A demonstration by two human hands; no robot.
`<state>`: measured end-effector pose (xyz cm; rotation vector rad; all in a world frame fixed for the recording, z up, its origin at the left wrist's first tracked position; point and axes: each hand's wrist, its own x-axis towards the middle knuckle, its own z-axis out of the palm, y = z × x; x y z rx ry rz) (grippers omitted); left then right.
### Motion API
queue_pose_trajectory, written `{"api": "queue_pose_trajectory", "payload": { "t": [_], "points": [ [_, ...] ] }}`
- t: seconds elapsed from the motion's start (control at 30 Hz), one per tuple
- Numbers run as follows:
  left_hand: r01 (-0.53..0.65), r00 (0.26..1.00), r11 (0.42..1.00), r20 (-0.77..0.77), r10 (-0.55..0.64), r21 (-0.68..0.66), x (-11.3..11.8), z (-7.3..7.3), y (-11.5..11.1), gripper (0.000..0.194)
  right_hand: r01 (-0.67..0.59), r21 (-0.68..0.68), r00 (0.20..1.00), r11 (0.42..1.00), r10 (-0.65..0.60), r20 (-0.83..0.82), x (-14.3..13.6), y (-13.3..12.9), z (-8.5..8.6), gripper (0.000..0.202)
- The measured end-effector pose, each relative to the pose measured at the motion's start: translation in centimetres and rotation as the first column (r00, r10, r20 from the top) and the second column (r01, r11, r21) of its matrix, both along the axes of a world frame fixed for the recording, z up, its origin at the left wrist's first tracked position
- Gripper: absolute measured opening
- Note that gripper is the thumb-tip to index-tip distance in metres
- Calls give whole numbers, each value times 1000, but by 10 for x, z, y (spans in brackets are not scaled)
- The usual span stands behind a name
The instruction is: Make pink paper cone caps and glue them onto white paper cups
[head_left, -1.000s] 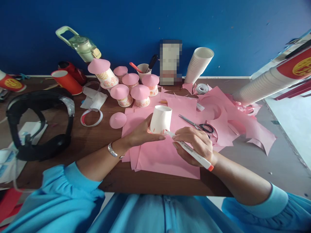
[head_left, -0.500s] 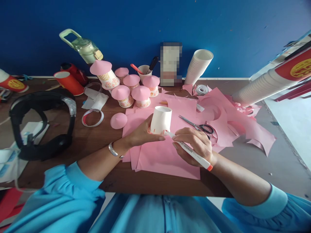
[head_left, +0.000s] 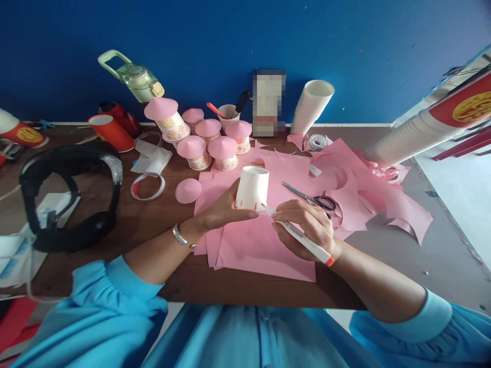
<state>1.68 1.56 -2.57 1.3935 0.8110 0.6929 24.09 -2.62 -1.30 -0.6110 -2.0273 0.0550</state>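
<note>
A white paper cup (head_left: 253,186), upside down, is held in my left hand (head_left: 226,209), the thumb along its lower edge. Short orange strokes show near that edge. My right hand (head_left: 305,227) grips a white marker with an orange end (head_left: 310,245), its tip at or very near the cup's lower right side. Pink paper sheets (head_left: 264,250) lie under both hands. Behind the cup to the left stand several decorated cups with pink cone tops (head_left: 192,148). A loose pink cone (head_left: 188,190) lies left of the sheets.
Scissors (head_left: 307,197) and pink offcuts (head_left: 353,179) lie to the right. Stacked white cups (head_left: 312,105) stand at the back, near a pen cup (head_left: 228,111) and a blurred-out device (head_left: 267,102). Tape rolls (head_left: 148,186), a black headset (head_left: 71,197) and a green bottle (head_left: 140,82) are on the left.
The cup has shifted slightly left and seems turned a little in my left hand. The marker tip now sits nearer the cup's right edge. The whole view has moved slightly.
</note>
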Motion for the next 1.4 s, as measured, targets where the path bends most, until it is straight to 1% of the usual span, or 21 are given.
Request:
{"api": "queue_pose_trajectory", "payload": {
  "t": [0.2, 0.47, 0.6, 0.77, 1.07, 1.3, 1.4],
  "points": [
    [5, 1000, 999, -11, -5, -35, 1, 1, 0, 61, -5, -9, 1000, 1000, 5, 15, 0, 0, 2, 22],
    [5, 1000, 999, -23, -6, -36, 0, -1, 1, 61, -13, -20, 1000, 1000, 14, 15, 0, 0, 1, 21],
    [18, 999, 1000, -27, -18, -11, -1, -4, 1, 62, -30, -33, 999, 999, 30, 13, -1, 0, -1, 22],
    [16, 999, 1000, -29, -17, -13, -1, -8, 1, 67, -44, -48, 999, 998, 45, 10, -2, 0, -3, 25],
    [17, 998, 1000, -66, -18, -12, 0, -6, 1, 67, -39, -62, 999, 997, 40, 17, -1, 0, -4, 26],
    [17, 997, 1000, -75, -17, 1, 0, -8, 1, 69, -40, -76, 999, 996, 41, 22, -1, 0, -5, 33],
    [10, 996, 1000, -90, -10, -1, -1, -8, 1, 69, -37, -71, 999, 997, 39, 19, -1, 0, -5, 31]
  ]
}}
